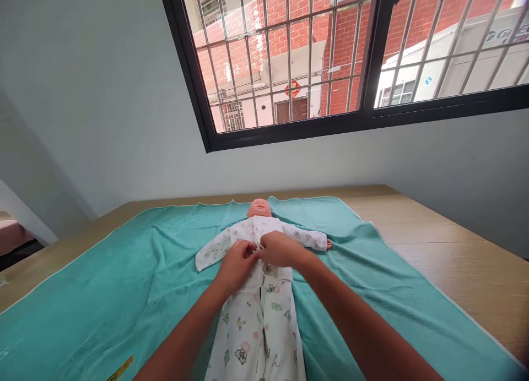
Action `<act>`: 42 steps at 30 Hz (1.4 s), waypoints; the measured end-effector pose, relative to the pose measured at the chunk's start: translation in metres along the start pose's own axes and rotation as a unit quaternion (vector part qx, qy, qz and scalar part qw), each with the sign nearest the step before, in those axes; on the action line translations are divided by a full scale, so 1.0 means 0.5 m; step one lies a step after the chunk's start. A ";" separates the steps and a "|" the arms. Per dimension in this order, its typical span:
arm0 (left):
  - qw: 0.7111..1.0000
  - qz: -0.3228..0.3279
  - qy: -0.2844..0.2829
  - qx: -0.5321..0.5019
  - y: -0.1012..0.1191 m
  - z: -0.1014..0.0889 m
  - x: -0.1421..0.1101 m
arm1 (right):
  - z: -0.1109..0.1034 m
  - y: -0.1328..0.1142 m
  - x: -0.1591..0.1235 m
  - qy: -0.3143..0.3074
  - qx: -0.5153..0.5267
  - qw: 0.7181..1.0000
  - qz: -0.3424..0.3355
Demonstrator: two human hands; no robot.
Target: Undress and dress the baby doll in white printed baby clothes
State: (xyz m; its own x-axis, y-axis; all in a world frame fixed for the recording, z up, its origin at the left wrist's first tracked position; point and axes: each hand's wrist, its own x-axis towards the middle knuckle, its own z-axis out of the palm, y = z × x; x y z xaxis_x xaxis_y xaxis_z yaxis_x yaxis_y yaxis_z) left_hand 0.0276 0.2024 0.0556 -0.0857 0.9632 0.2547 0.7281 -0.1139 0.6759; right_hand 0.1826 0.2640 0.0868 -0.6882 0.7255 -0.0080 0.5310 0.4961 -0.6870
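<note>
A baby doll [259,207] lies on its back, its head toward the window and its arms spread out. It wears a white printed baby shirt [306,236] and white printed trousers [243,328]. My left hand [239,261] and my right hand [279,249] meet over the middle of the shirt front. Both have their fingers pinched on the fabric along the front closure. Whether they grip a snap, a tie or only the edge is too small to tell. One doll hand shows at the right cuff; the left cuff hides the other.
Under the doll spreads a turquoise towel [103,282] with wrinkles, over a wooden table [446,260]. A yellow strip [119,368] with markings lies at the lower left. Behind the table stand a pale wall [264,172] and a barred window with a black frame [285,137].
</note>
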 end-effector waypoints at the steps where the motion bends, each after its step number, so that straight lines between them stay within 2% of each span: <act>1: 1.000 0.000 0.003 0.013 0.004 0.002 0.000 | -0.014 0.013 0.000 -0.008 0.026 0.999 0.018; 3: 0.999 -0.003 0.013 0.035 0.012 0.007 -0.001 | -0.037 0.032 -0.001 -0.031 0.140 0.989 0.017; 6: 0.997 0.002 0.035 0.064 0.020 0.015 -0.004 | -0.046 0.044 -0.004 -0.030 0.303 0.952 -0.025; 11: 0.992 0.051 0.023 0.112 0.031 0.015 -0.004 | -0.026 0.046 0.002 -0.073 0.282 0.957 -0.017; 14: 0.983 0.132 -0.008 0.127 0.036 0.010 0.000 | -0.020 0.059 0.007 -0.051 0.311 0.949 -0.019; 16: 0.981 0.159 -0.016 0.115 0.035 0.010 0.003 | -0.017 0.070 0.010 -0.035 0.341 0.939 -0.019; 18: 0.987 0.148 -0.006 0.061 0.027 0.012 0.007 | -0.012 0.078 0.015 -0.025 0.354 0.935 -0.012; 21: 0.993 0.078 0.025 -0.087 0.007 0.015 0.012 | -0.004 0.079 0.022 -0.017 0.350 0.937 0.014; 23: 0.984 0.021 0.041 -0.174 -0.006 0.015 0.013 | 0.001 0.074 0.024 -0.013 0.344 0.939 0.019; 25: 0.973 -0.005 0.045 -0.225 -0.013 0.013 0.011 | 0.005 0.064 0.024 -0.011 0.335 0.942 0.014; 31: 0.963 -0.013 0.060 -0.264 -0.020 0.006 0.006 | 0.018 0.037 0.025 0.001 0.293 0.956 0.002; 38: 0.924 -0.025 0.028 -0.380 -0.038 0.005 0.012 | 0.024 0.016 0.022 0.018 0.219 0.975 0.027; 42: 0.928 -0.029 0.009 -0.370 -0.039 -0.001 0.010 | 0.023 0.018 0.020 0.014 0.240 0.970 0.024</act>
State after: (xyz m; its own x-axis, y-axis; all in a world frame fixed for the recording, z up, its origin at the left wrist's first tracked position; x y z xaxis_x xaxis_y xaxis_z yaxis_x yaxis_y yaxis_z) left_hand 0.0128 0.2091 0.0438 -0.1259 0.9695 0.2101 0.0552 -0.2046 0.9773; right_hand 0.1749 0.2702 0.0721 -0.6509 0.7584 -0.0339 0.2671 0.1870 -0.9454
